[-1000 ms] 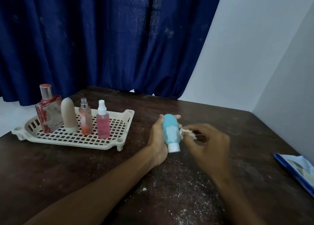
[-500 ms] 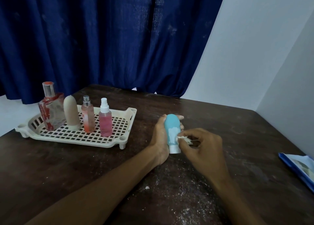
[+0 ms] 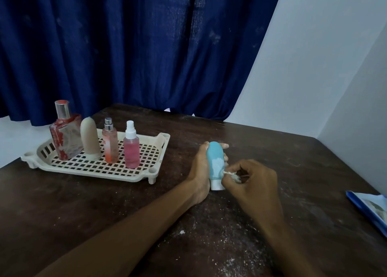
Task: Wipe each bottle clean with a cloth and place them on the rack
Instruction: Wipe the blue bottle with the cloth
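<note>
1. a dark wooden tabletop (image 3: 293,172) in front of a blue curtain (image 3: 146,46) and a pale wall (image 3: 314,67), with white specks dusted over the near side.
2. we see the left hand (image 3: 199,168) wrapped round the teal bottle (image 3: 214,153). the bottle stands upside down, its white cap (image 3: 216,185) on the tabletop, near the right end of the rack (image 3: 117,177).
3. the right hand (image 3: 255,182) pinches a small white cloth (image 3: 232,174) in its fingertips and presses it to the bottle's lower right side.
4. here's the change: over the last second the cloth has slid down the bottle's flank, from mid-body to just above the cap. the left hand's grip has barely shifted.
5. a white smear still shows on the teal body, so we judge this bottle not yet clean. more strokes look needed.
6. on the rack four stand upright and unmoved: the red perfume bottle (image 3: 66,138), the beige bottle (image 3: 90,138), the orange spray bottle (image 3: 110,144) and the pink spray bottle (image 3: 131,151).
7. there's free grid to the right of the pink spray bottle, and we reckon the teal one goes there. no other loose bottle is in view, so it looks like the last.
</note>
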### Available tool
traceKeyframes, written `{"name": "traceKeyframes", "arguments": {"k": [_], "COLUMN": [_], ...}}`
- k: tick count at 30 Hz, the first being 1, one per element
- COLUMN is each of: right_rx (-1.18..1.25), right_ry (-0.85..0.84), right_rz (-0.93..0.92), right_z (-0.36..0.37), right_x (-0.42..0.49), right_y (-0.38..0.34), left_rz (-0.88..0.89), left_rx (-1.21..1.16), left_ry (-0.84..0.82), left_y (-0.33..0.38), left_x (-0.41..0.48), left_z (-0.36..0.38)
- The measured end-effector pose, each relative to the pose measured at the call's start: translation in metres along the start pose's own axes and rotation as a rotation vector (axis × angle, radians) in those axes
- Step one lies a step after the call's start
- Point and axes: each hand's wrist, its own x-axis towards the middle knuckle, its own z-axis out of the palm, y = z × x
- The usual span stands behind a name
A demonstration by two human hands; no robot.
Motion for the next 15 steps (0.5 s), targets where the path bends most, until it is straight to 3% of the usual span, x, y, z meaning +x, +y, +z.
{"name": "traceKeyframes", "arguments": {"k": [10, 15], "right_rx": [0.011, 0.046], "right_ry": [0.011, -0.036], "right_rz": [-0.021, -0.122], "right_z": [0.0001, 0.0057], "right_x": [-0.0011, -0.0037], "right_y": [-0.0036, -0.0094], "left_rz": [0.033, 0.071], "left_rx": [0.035, 0.082], "left_ry": [0.001, -0.008], "left_y": [0.0007, 0.002], "left_x": [-0.0026, -0.0062], "left_z": [0.0019, 0.0035]}}
